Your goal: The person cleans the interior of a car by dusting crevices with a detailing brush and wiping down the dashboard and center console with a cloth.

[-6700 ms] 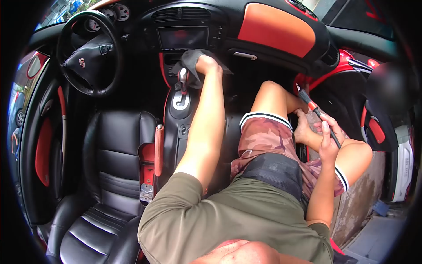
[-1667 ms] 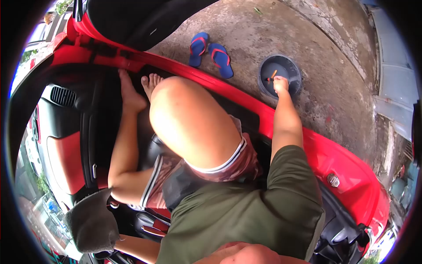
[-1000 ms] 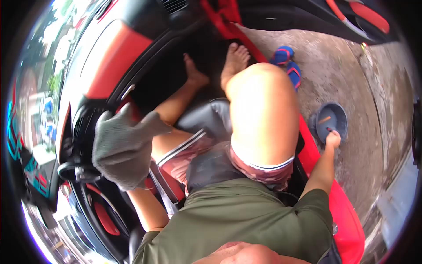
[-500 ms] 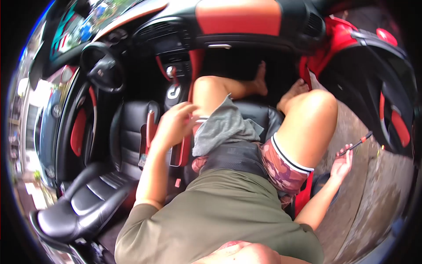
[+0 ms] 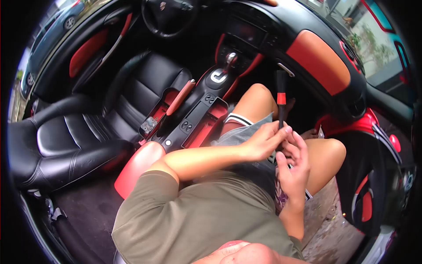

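"Black leather seat [image 5: 77, 141] on one side, open door [image 5: 369, 189] on the other, red panel [image 5: 320, 61] on the dashboard. Where's the brush [image 5: 281, 99]?"

"Out between the knees [image 5: 335, 149], bristles toward that dashboard."

"Who's got it?"

"Left hand [image 5: 266, 143], fingers closed on the handle [image 5: 281, 118]. Right hand [image 5: 294, 171] curls just beside it; I can't tell whether it's gripping too."

"And the grey cloth [image 5: 239, 135]?"

"Draped over the left thigh [image 5: 251, 106]."

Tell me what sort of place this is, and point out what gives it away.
It is the inside of a car: the steering wheel, gear lever and black seat show it.
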A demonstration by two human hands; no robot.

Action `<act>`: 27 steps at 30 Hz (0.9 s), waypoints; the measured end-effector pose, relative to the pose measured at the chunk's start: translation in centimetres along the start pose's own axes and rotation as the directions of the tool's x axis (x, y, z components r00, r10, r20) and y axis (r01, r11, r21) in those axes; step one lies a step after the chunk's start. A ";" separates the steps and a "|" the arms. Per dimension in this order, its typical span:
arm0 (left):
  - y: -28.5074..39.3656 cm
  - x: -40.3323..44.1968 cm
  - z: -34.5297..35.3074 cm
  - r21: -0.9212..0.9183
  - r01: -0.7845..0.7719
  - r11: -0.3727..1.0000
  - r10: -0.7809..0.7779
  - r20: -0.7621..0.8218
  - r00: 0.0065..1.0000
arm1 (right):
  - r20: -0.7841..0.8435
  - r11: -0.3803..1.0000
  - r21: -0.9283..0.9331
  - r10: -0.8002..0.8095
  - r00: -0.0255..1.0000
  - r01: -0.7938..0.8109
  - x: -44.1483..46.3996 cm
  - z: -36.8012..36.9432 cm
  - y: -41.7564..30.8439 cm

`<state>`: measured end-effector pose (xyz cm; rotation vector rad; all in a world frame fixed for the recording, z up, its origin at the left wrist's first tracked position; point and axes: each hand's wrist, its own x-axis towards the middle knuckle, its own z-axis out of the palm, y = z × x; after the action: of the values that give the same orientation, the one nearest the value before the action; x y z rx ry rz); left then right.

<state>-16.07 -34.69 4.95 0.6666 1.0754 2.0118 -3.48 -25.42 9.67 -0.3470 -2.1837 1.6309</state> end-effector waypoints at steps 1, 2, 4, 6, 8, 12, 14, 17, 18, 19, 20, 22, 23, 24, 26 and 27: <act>-0.5 0.1 -2.6 0.226 -0.099 0.969 0.117 -0.065 0.991 | -0.043 0.999 -0.041 -0.012 0.999 0.010 -0.6 -0.9 1.2; -0.2 -0.1 -4.9 0.243 -0.015 0.970 0.046 -0.122 0.991 | -0.204 0.980 -0.193 -0.086 0.975 0.046 -1.3 -2.3 2.4; -0.4 -0.3 -9.3 0.335 0.068 0.940 0.010 -0.227 0.974 | -0.524 0.880 -0.467 -0.197 0.829 -0.086 -3.6 -8.0 5.8; -0.8 -0.8 -12.3 0.439 0.098 0.893 0.055 -0.323 0.945 | -0.593 0.890 -0.385 -0.035 0.804 -0.245 -7.2 -13.9 10.3; -2.6 -1.1 -14.2 0.478 0.073 0.875 0.100 -0.328 0.939 | -0.575 0.806 -0.244 0.328 0.749 -0.540 -15.2 -18.7 17.3; -4.9 -0.1 -14.9 0.486 0.048 0.873 0.106 -0.284 0.953 | -0.233 0.555 -0.035 0.804 0.547 -0.831 -23.8 -13.5 16.0; -4.9 -0.5 -14.2 0.465 0.045 0.884 0.092 -0.268 0.959 | -0.178 0.538 -0.023 0.827 0.533 -0.843 -24.7 -12.9 15.6; -4.7 -0.8 -12.9 0.477 0.152 0.866 -0.015 -0.280 0.960 | -0.148 0.560 -0.023 0.817 0.557 -0.828 -24.6 -13.3 15.1; -5.0 -1.0 -12.5 0.481 0.124 0.868 0.017 -0.278 0.960 | -0.140 0.576 -0.020 0.808 0.573 -0.817 -24.5 -13.4 15.1; -5.4 -1.3 -12.0 0.487 0.092 0.868 0.054 -0.277 0.959 | -0.128 0.598 -0.023 0.793 0.595 -0.801 -24.1 -13.7 15.2; -5.8 -1.6 -11.5 0.491 0.059 0.869 0.089 -0.272 0.958 | -0.119 0.619 -0.020 0.778 0.616 -0.785 -24.0 -13.9 15.2; -6.5 -2.3 -10.8 0.544 0.108 0.832 0.062 -0.285 0.956 | -0.124 0.673 0.004 0.734 0.667 -0.740 -24.2 -14.1 15.1; -6.9 -2.3 -10.5 0.573 0.114 0.812 0.051 -0.264 0.963 | -0.145 0.710 0.018 0.698 0.701 -0.704 -24.1 -14.0 15.2; -7.5 -2.3 -10.4 0.604 0.094 0.792 0.070 -0.243 0.967 | -0.169 0.748 0.025 0.657 0.734 -0.664 -24.1 -13.9 15.4; -7.5 -2.2 -10.4 0.613 0.093 0.784 0.046 -0.206 0.977 | -0.256 0.820 0.017 0.557 0.790 -0.572 -24.2 -13.3 15.9; -7.0 -2.2 -10.6 0.599 0.122 0.792 0.001 -0.201 0.980 | -0.323 0.841 -0.052 0.496 0.806 -0.538 -23.6 -12.5 16.7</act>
<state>-19.84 -38.81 -6.65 0.7510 1.8800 1.6794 22.66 -19.76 -6.98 -1.2489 -2.0767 1.5396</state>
